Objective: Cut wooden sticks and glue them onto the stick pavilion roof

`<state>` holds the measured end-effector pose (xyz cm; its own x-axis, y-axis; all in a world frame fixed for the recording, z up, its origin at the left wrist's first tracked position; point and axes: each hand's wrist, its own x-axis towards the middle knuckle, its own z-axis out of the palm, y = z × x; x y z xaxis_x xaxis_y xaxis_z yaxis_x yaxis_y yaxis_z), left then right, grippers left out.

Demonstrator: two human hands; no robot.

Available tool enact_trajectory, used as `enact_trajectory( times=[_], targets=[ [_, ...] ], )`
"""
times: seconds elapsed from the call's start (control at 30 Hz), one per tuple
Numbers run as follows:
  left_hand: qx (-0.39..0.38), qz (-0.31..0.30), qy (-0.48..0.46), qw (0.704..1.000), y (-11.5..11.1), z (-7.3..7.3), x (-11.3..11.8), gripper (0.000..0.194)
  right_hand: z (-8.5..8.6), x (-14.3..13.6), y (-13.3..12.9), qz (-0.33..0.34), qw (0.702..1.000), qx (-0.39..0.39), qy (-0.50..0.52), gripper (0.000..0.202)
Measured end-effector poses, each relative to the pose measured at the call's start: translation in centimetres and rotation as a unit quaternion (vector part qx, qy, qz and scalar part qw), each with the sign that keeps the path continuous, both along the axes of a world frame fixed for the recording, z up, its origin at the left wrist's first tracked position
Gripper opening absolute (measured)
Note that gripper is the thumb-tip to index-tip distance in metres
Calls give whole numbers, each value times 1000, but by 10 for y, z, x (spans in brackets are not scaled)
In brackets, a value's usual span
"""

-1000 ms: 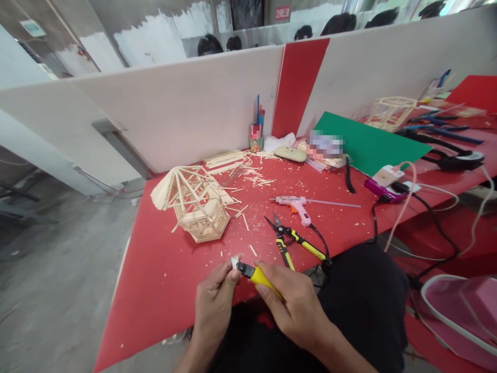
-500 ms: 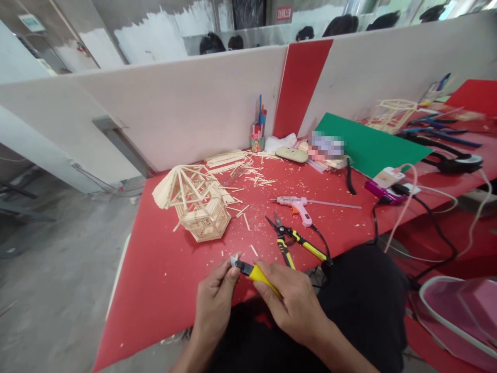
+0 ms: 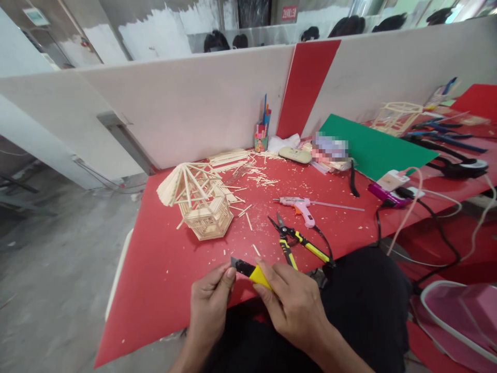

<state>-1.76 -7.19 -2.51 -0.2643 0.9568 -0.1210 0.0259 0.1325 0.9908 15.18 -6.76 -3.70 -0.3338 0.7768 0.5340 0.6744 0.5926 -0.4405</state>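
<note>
Centrally, the right hand [image 3: 298, 300] grips a yellow knife [image 3: 260, 278] over the red table [image 3: 155, 290], blade at the left hand [image 3: 209, 298], whose thumb and finger are pinched; what they hold, I cannot tell. Near the partition [image 3: 194, 109], 1 patterned cup [image 3: 261, 144] stands upright, holding pens.

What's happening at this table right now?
A person's right hand holds a yellow knife. The left hand is right by its blade tip; whether it grips anything is too hidden to tell. On the red table, a partly roofed stick model stands beyond the hands, with cutters and a pink glue gun to its right.
</note>
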Motion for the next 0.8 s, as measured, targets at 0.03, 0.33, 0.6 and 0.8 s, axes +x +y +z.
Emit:
enact_trajectory(
  times=[0.03, 0.33, 0.6, 0.8],
  targets=[
    [-10, -3, -16, 1000, 0, -1, 0, 32, 0, 0, 0, -2, 1000, 0, -2, 39],
    [-57, -41, -101, 992, 3, -4, 1, 34, -2, -3, -1, 41, 989, -121, 72, 33],
    [-55, -61, -94, 992, 2, -5, -4, 34, -2, -5, -2, 29, 992, -102, 71, 33],
    [-58, -68, -120, 989, 4, -2, -4, 36, 1, -8, 0, 28, 993, -93, 66, 34]
  ],
)
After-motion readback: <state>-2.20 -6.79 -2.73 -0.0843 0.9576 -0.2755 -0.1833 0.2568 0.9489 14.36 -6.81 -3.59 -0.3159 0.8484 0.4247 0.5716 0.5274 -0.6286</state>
